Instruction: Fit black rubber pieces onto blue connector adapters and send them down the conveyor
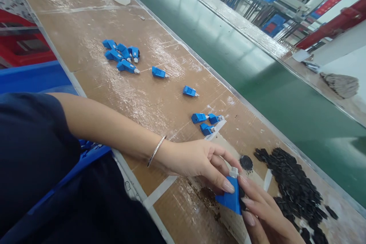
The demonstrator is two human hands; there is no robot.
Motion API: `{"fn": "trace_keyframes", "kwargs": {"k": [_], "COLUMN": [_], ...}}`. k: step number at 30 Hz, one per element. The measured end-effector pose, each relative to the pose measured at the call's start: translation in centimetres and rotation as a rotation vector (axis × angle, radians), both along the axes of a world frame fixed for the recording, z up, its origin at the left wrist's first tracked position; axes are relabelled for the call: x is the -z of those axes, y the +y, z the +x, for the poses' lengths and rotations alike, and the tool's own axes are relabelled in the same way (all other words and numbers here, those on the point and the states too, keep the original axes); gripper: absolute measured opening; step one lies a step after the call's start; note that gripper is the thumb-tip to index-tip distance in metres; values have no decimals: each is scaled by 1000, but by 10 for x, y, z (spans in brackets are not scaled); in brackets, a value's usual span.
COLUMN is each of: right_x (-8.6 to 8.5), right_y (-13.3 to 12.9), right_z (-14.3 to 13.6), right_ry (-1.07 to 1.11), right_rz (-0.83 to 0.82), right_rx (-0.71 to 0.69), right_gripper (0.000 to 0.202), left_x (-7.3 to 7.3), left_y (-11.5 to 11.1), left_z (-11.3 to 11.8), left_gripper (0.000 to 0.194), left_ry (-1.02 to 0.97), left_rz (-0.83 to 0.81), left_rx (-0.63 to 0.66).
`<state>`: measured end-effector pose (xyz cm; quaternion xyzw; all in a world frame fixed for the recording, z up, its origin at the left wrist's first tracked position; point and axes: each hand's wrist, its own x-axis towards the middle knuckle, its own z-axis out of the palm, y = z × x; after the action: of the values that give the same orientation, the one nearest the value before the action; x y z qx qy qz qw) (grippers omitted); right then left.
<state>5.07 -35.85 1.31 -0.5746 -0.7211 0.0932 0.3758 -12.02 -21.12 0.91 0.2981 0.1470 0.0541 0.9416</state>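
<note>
Grips a blue block (230, 198) with the left hand (197, 160), partly closed, thumb pressed on the blue face and fingers curled behind (a bracelet (156, 151) around the wrist). Curls the right hand (265, 215) in from the other side, mostly closed, fingertips against the block and the black piece (242, 197) on its side; cannot tell where every finger ends. Holds the block between both hands, over the near part of the table (171, 110), pale tip (233, 172) pointing away from the body. Has a black disc (246, 163) just beyond the fingers and a black pile (300, 187) beside the right hand. Shows more blocks (189, 91) farther up the table, some clustered, some apart.
</note>
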Motion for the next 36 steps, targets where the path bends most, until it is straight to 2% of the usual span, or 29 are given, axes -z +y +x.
{"fn": "trace_keyframes", "kwargs": {"k": [2,5,8,11,16,19,21,23,25,26,27,28,29,30,33,36], "right_x": [9,20,23,21,22,15,7,0,-3,-3,-1,1,3,5,10,12], "right_y": [-2,1,6,9,7,6,8,15,26,33,40,47,54,61,76,84], "right_z": [-3,-12,-21,-27,-31,-25,-11,12,40,54,68,80,91,99,112,114], "right_ry": [2,-78,-174,-126,37,112,104,-57,-373,-435,-467,-496,-531,-558,-617,-642], "right_rz": [48,179,262,242,172,123,87,83,128,107,108,99,68,39,-66,-136], "right_rx": [30,26,1,6,11,59,152,276,417,407,393,359,300,246,129,112], "right_gripper": [26,46,57,66,62,53,50,43,23,24,27,31,34,35,32,29], "left_x": [1,-1,-4,-6,-4,-16,-30,-43,-51,-52,-50,-48,-44,-40,-29,-23], "left_y": [1,2,4,7,7,9,16,31,54,67,80,92,102,110,120,114], "left_z": [-1,-3,-5,-6,-4,-4,-5,-7,-9,-10,-11,-12,-13,-14,-18,-19], "left_gripper": [55,43,33,31,31,29,30,33,36,37,37,37,36,35,30,24], "left_ry": [-4,-3,6,18,6,-33,-63,-43,82,190,324,478,640,778,998,1050], "left_rz": [-13,-8,2,38,89,201,409,728,1155,1408,1683,1926,2098,2204,2307,2339], "left_rx": [0,7,27,18,1,-36,-145,-348,-569,-639,-648,-593,-486,-357,-74,15]}}
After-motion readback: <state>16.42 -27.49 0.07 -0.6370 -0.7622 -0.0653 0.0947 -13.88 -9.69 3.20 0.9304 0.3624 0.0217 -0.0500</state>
